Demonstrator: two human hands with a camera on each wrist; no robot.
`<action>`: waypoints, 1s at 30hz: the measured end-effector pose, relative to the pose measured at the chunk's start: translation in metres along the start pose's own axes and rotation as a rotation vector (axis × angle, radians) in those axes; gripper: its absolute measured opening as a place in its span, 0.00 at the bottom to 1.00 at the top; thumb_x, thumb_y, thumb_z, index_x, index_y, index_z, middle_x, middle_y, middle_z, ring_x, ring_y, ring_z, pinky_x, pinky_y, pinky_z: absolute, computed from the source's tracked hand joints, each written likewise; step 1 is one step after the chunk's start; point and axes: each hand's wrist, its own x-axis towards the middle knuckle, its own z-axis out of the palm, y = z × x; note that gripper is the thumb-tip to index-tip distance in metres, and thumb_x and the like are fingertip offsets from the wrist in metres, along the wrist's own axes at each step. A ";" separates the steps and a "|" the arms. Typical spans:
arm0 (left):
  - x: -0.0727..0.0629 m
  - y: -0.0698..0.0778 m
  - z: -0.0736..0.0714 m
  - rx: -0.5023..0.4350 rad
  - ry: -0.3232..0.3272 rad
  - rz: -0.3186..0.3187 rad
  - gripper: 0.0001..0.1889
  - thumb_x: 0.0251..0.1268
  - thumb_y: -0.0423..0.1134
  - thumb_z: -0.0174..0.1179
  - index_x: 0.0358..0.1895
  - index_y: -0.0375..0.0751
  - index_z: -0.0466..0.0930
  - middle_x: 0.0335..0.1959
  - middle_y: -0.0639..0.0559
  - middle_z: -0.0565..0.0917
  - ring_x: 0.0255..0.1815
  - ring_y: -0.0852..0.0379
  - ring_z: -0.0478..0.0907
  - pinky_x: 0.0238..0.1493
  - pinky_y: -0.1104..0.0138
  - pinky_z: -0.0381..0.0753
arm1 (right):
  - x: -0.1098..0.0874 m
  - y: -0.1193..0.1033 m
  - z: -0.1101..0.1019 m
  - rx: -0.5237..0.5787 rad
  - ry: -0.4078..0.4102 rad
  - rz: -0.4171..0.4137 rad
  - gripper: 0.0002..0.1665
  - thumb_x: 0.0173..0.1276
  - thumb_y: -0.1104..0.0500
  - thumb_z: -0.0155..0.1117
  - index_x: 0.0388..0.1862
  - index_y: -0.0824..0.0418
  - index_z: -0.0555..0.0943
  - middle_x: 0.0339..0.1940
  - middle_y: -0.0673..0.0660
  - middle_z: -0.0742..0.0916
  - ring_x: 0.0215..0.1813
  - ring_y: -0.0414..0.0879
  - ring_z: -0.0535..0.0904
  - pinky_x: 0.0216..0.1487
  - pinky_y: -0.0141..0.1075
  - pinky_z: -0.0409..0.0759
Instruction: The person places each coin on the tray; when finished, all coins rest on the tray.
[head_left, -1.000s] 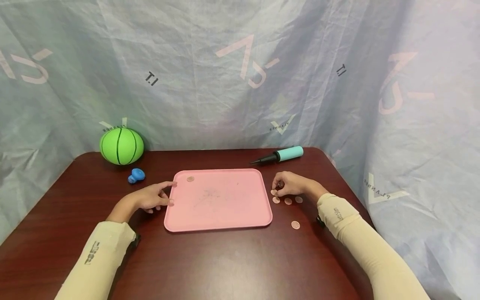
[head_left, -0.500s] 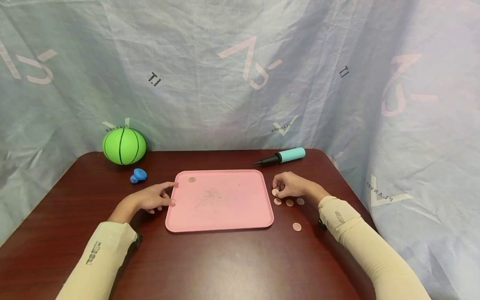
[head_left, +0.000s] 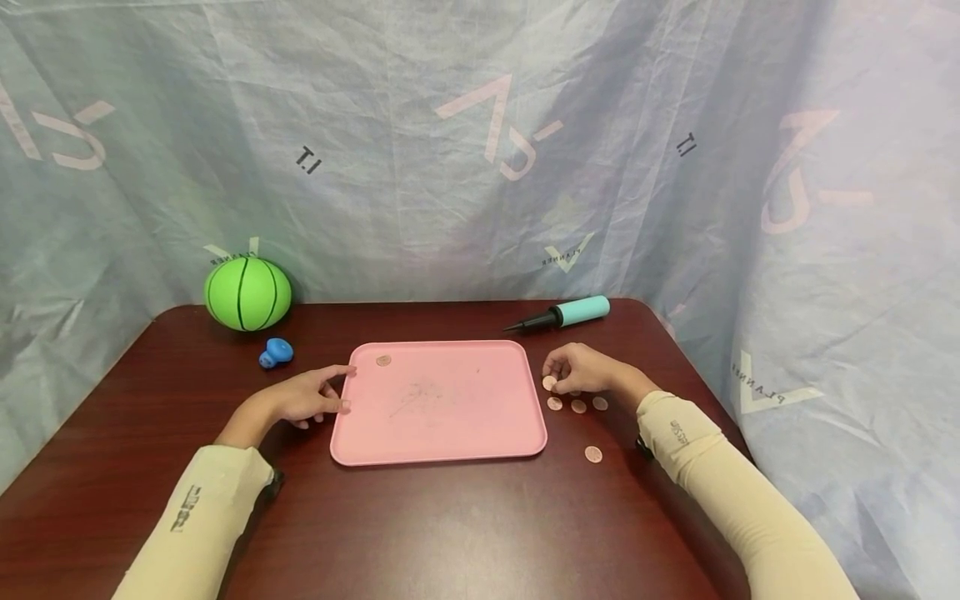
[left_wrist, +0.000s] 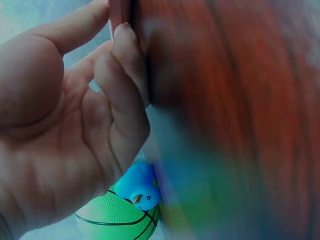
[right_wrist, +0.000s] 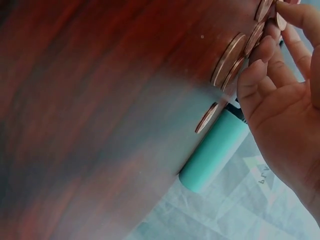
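Note:
My right hand (head_left: 581, 368) pinches a copper-coloured coin (head_left: 549, 383) between thumb and fingertips, just off the tray's right side. In the right wrist view this coin (right_wrist: 280, 21) stands edge-up between the fingers. Several more coins lie on the table below that hand, among them one coin (head_left: 555, 403) beside the tray and another coin (head_left: 593, 454) nearer me. A pink tray (head_left: 442, 433) lies flat in the middle, with one coin (head_left: 383, 361) in its far left corner. At its left rim, my left hand (head_left: 303, 395) rests thumb and extended index finger, spread apart.
At the back left of the table (head_left: 450, 533) sits a green ball (head_left: 248, 293) with black lines. A blue toy bird (left_wrist: 137, 186) lies in front of it. A turquoise hand pump (head_left: 583, 310) with a black nozzle lies at the back right. Grey printed cloth hangs behind.
My right hand has shifted very slightly with the pinched coin, and part of a coin beneath it now shows. The left hand stays at the rim. The view has shifted a little.

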 end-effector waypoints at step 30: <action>0.000 -0.001 0.000 0.003 -0.002 0.001 0.39 0.67 0.46 0.65 0.77 0.43 0.55 0.38 0.45 0.75 0.31 0.51 0.73 0.26 0.62 0.77 | -0.001 0.001 -0.002 0.017 -0.028 -0.007 0.15 0.51 0.70 0.72 0.40 0.63 0.85 0.27 0.51 0.85 0.29 0.43 0.80 0.31 0.31 0.78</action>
